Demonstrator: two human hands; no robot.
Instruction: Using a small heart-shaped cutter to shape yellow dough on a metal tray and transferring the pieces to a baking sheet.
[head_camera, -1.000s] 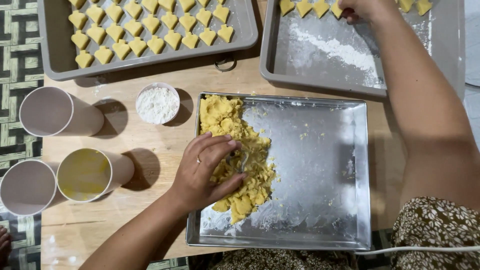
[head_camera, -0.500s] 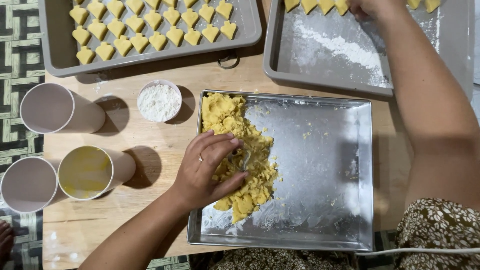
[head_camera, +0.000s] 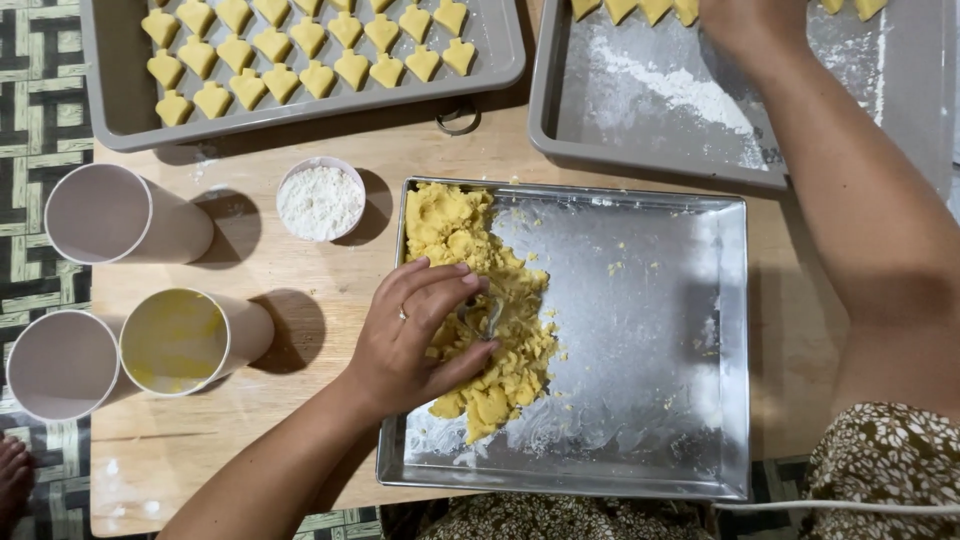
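Note:
My left hand (head_camera: 415, 335) rests on a heap of yellow dough (head_camera: 465, 230) in the left part of a shiny square metal tray (head_camera: 735, 350). Its fingers pinch a small metal cutter (head_camera: 488, 315) pushed into the dough. My right hand (head_camera: 745, 22) reaches far up over a grey baking tray (head_camera: 640, 130) dusted with flour. It is beside a row of shaped yellow dough pieces (head_camera: 640, 10) at the tray's far edge. The frame's top cuts off its fingers.
Another grey tray (head_camera: 110, 115) at the upper left holds several rows of shaped dough pieces (head_camera: 300, 45). A small bowl of flour (head_camera: 320, 200), three pale cups (head_camera: 110, 215) (head_camera: 175, 340) (head_camera: 55, 365) and a metal ring (head_camera: 458, 118) sit on the wooden table. Woven mat lies beyond its left edge.
My left hand stays pressed in the dough with only small finger shifts. My right hand stays at the far tray. The view has shifted slightly.

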